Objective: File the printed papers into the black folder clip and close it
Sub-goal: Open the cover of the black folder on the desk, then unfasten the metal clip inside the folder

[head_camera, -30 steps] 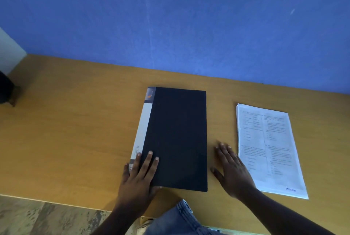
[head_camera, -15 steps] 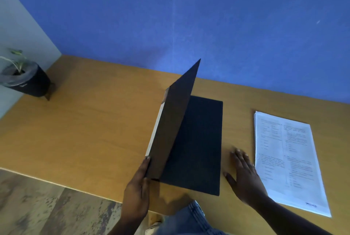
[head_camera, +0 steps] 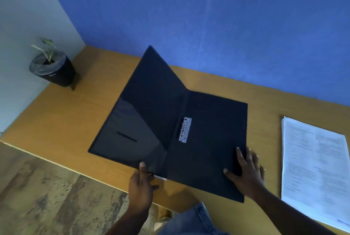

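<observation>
Blue wall backed a wooden surface, where a black folder lay open, its back cover flat and its front cover raised at a slant to the left. A metal clip sat beside the spine, with no paper in it. The left hand pinched the front cover's near edge between thumb and fingers. The right hand lay spread and flat on the back cover's near right corner, gripping nothing. Papers lay in a stack to the right, apart from the folder. A potted plant stood at the far left corner.
</observation>
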Available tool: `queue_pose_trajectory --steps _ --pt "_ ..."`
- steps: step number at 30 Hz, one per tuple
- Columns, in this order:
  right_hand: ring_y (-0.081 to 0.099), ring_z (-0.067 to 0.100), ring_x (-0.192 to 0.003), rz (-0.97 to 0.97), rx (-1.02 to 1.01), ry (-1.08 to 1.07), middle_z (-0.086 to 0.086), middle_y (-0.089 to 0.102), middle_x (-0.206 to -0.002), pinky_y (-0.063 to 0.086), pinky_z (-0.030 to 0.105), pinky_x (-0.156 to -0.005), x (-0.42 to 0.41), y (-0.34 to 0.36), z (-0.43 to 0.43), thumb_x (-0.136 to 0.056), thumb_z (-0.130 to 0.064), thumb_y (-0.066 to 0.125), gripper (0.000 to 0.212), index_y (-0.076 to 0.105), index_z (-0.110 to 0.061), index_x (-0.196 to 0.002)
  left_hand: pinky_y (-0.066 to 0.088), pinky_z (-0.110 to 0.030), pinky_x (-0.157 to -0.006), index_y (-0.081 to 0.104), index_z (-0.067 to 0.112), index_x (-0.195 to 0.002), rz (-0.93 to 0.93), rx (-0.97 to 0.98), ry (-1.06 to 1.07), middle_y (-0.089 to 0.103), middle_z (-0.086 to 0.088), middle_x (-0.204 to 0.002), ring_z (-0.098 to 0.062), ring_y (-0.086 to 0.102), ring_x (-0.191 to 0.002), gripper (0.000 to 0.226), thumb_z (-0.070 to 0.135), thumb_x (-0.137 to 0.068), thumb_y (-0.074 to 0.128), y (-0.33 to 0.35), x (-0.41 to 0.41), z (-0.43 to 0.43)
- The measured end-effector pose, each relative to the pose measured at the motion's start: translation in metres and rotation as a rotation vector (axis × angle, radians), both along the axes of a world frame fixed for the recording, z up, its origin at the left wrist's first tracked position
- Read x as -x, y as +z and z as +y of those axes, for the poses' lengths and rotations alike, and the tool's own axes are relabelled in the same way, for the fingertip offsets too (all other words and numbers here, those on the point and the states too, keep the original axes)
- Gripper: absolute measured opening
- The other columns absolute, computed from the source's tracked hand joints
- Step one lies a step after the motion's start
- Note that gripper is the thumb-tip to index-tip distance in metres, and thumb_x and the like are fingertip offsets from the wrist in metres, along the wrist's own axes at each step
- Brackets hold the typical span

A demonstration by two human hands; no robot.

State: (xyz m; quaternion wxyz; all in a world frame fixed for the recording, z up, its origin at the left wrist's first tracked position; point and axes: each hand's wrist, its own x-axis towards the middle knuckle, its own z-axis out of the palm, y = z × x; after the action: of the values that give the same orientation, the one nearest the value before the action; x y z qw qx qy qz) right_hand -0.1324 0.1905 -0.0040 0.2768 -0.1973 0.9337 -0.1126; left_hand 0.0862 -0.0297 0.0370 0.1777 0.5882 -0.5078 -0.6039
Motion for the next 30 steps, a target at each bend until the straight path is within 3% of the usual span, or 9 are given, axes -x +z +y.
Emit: queue_pose_trajectory --steps 3,6,12,18,21,24,26,28,30 --pt "-0.033 0.032 -0.145 -0.114 -0.160 0.033 0.003 -0.041 -0.157 -0.008 0.056 -0.116 0.004 0.000 -0.007 -0.072 -0.082 0.056 0.121 -0.030 -0.041 -0.147 0.057 -0.038 -0.059 0.056 0.023 -0.100 -0.038 -0.155 0.058 0.066 0.001 -0.095 -0.024 0.067 -0.084 0.031 0.046 -0.104 0.036 0.000 0.000 -0.013" --pt "-0.042 0.034 -0.139 -0.200 -0.228 0.058 -0.003 -0.059 -0.137 -0.012 0.059 -0.115 0.007 0.004 -0.010 -0.064 -0.086 0.059 0.131 -0.049 -0.047 -0.128 0.053 -0.039 -0.063 0.057 0.017 -0.090 -0.076 -0.279 0.112 0.067 -0.010 -0.087 -0.029 0.066 -0.075 0.034 0.042 -0.105 0.039 0.001 0.002 -0.024" --pt "-0.049 0.035 -0.133 -0.319 -0.301 0.096 0.000 -0.065 -0.132 -0.014 0.060 -0.114 0.010 0.023 -0.019 -0.062 -0.080 0.067 0.137 -0.050 -0.048 -0.125 0.043 -0.029 -0.058 0.073 0.007 -0.075 -0.163 -0.637 -0.148 0.069 -0.009 -0.067 -0.026 0.061 -0.058 0.043 0.030 -0.102 0.049 0.005 0.006 -0.030" --pt "-0.048 0.042 -0.130 -0.504 -0.448 0.184 0.009 -0.064 -0.130 -0.010 0.063 -0.113 0.026 0.046 -0.030 -0.055 -0.090 0.059 0.139 -0.056 -0.043 -0.117 0.041 -0.021 -0.050 0.066 0.007 -0.077 -0.326 -0.682 -0.551 0.076 -0.010 -0.072 -0.020 0.064 -0.050 0.043 0.042 -0.099 0.053 0.023 0.030 -0.035" --pt "-0.045 0.044 -0.133 -0.566 -0.524 0.188 0.012 -0.061 -0.131 -0.007 0.063 -0.113 0.034 0.052 -0.037 -0.049 -0.093 0.056 0.141 -0.053 -0.040 -0.121 0.050 -0.023 -0.054 0.068 0.012 -0.088 -0.222 -0.430 -0.822 0.078 -0.002 -0.083 -0.009 0.068 -0.061 0.033 0.041 -0.098 0.056 0.028 0.052 -0.041" --pt "-0.045 0.045 -0.132 -0.614 -0.554 0.173 0.014 -0.058 -0.136 -0.007 0.062 -0.113 0.038 0.050 -0.040 -0.048 -0.093 0.055 0.143 -0.049 -0.037 -0.127 0.055 -0.027 -0.072 0.067 0.023 -0.090 -0.201 0.151 -1.035 0.072 0.012 -0.084 -0.003 0.069 -0.074 0.018 0.041 -0.090 0.066 0.019 0.079 -0.064" --pt "-0.046 0.044 -0.132 -0.618 -0.558 0.164 0.012 -0.059 -0.132 -0.007 0.062 -0.114 0.038 0.048 -0.041 -0.047 -0.093 0.055 0.141 -0.049 -0.038 -0.124 0.053 -0.027 -0.069 0.067 0.025 -0.085 -0.283 0.469 -1.121 0.071 0.013 -0.078 -0.007 0.068 -0.074 0.012 0.036 -0.087 0.071 0.011 0.100 -0.083" --pt "-0.047 0.042 -0.132 -0.606 -0.547 0.168 0.010 -0.061 -0.129 -0.008 0.062 -0.114 0.036 0.047 -0.039 -0.048 -0.092 0.055 0.139 -0.051 -0.040 -0.121 0.050 -0.029 -0.063 0.063 0.025 -0.075 -0.374 0.622 -1.191 0.070 0.009 -0.073 -0.014 0.067 -0.072 0.018 0.035 -0.083 0.074 0.002 0.119 -0.099" --pt "-0.050 0.040 -0.128 -0.598 -0.531 0.175 0.009 -0.063 -0.127 -0.009 0.062 -0.113 0.035 0.046 -0.038 -0.049 -0.090 0.056 0.137 -0.053 -0.044 -0.117 0.042 -0.028 -0.057 0.054 0.026 -0.065 -0.412 0.648 -1.212 0.066 0.010 -0.068 -0.015 0.065 -0.069 0.030 0.038 -0.080 0.077 -0.006 0.132 -0.109"
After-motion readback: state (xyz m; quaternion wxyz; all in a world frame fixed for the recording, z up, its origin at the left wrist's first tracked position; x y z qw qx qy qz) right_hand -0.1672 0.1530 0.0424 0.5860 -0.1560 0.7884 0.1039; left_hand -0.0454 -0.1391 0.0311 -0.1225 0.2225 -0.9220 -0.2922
